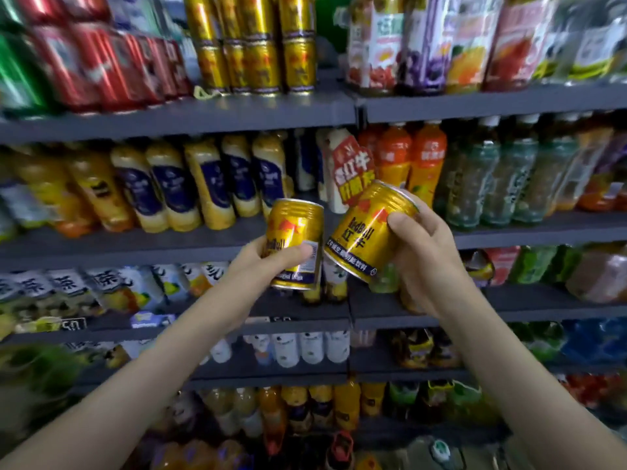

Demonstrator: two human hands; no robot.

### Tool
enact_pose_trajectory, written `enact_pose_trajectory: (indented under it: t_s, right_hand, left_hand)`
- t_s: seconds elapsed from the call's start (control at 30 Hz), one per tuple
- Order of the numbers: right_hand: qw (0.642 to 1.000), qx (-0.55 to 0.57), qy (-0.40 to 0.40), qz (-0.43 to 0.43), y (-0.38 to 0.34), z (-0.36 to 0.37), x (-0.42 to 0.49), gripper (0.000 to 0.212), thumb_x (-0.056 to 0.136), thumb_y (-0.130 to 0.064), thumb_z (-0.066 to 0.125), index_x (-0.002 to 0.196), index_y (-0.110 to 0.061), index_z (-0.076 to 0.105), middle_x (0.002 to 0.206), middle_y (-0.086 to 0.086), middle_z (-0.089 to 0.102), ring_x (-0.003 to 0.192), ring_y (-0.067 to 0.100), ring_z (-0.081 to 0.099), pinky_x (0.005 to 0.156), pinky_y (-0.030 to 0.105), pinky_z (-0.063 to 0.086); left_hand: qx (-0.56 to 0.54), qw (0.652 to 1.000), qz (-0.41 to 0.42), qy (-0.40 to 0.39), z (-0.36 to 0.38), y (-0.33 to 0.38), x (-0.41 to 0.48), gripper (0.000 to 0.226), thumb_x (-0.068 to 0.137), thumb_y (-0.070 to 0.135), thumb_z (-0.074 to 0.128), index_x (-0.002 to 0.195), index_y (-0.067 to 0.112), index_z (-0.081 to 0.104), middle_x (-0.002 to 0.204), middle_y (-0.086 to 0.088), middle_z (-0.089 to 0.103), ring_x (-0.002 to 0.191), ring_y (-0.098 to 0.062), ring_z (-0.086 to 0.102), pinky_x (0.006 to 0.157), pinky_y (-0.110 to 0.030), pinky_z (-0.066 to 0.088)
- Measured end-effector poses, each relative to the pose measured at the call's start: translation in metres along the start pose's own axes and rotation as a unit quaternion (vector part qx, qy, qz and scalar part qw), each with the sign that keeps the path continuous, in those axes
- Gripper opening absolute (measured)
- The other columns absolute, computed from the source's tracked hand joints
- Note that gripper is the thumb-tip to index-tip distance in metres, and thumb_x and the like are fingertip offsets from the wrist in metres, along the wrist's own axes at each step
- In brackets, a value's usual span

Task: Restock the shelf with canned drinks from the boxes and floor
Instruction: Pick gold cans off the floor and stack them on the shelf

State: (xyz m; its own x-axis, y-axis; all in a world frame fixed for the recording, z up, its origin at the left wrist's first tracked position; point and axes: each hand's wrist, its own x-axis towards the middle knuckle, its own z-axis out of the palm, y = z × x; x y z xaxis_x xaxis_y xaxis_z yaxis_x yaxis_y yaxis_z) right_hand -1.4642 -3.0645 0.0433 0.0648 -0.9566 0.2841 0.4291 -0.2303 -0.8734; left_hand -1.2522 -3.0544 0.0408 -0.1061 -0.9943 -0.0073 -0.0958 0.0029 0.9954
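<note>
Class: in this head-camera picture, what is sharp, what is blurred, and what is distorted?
Head view: the gold cans in the left hand and right hand are sharpest; red cans top left and juice bottles top right smear with motion blur; the shelf edge bows from the wide lens.

- Top shelf (176, 120): a dark gap stands between the stacked gold cans (251, 45) and the juice bottles (390, 45) to their right. Its depth is hard to judge.
- Red cans (112, 69) stand close on the stack's left.
- A bare strip runs along that shelf's front edge.
- Second shelf (135, 245): bottles (163, 184) fill it, and a red tag (353, 171) hangs at its middle.
- Before it, the left hand (268, 262) grips the left can (298, 239) and the right hand (424, 252) the right can (366, 232), nearly touching.
</note>
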Motion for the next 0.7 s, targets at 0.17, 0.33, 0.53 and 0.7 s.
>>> enact_pose_trajectory:
  t_s: [0.17,0.33,0.53,0.7]
  right_hand:
    - [0.996,-0.059,-0.009,-0.073,-0.011,0.083,0.072,0.042,0.081,-0.014,0.069,0.117,-0.025,0.051,0.094,-0.005,0.065,0.087,0.015,0.062,0.08,0.042,0.048]
    - [0.983,-0.101,0.007,-0.151,-0.013,0.144,0.138,0.04,0.088,-0.007,0.06,0.123,-0.021,0.046,0.091,-0.003,0.064,0.084,0.017,0.06,0.066,0.025,0.051]
    - [0.969,-0.158,0.058,-0.181,-0.01,0.18,0.203,0.041,0.089,-0.012,0.061,0.123,-0.021,0.04,0.101,-0.002,0.059,0.079,0.007,0.061,0.062,0.02,0.051]
    - [0.952,-0.247,0.013,-0.178,-0.013,0.194,0.253,0.036,0.087,-0.012,0.065,0.114,-0.016,0.042,0.106,0.003,0.058,0.089,0.012,0.061,0.066,0.016,0.051]
  left_hand:
    - [0.047,0.992,0.097,0.063,-0.087,0.055,0.037,0.059,0.056,0.055,0.081,0.105,0.026,0.065,0.098,0.006,0.073,0.094,-0.014,0.068,0.083,-0.033,0.05]
    - [0.049,0.979,0.184,0.077,-0.152,0.101,0.074,0.054,0.061,0.045,0.08,0.108,0.024,0.064,0.098,0.008,0.072,0.088,-0.005,0.068,0.076,-0.023,0.048]
    - [0.075,0.964,0.238,0.095,-0.201,0.136,0.123,0.045,0.067,0.043,0.081,0.106,0.035,0.059,0.102,0.016,0.07,0.092,-0.001,0.065,0.082,-0.024,0.048]
    - [0.076,0.964,0.236,0.099,-0.221,0.147,0.159,0.053,0.068,0.044,0.08,0.115,0.034,0.059,0.105,0.015,0.068,0.097,-0.003,0.062,0.078,-0.02,0.045]
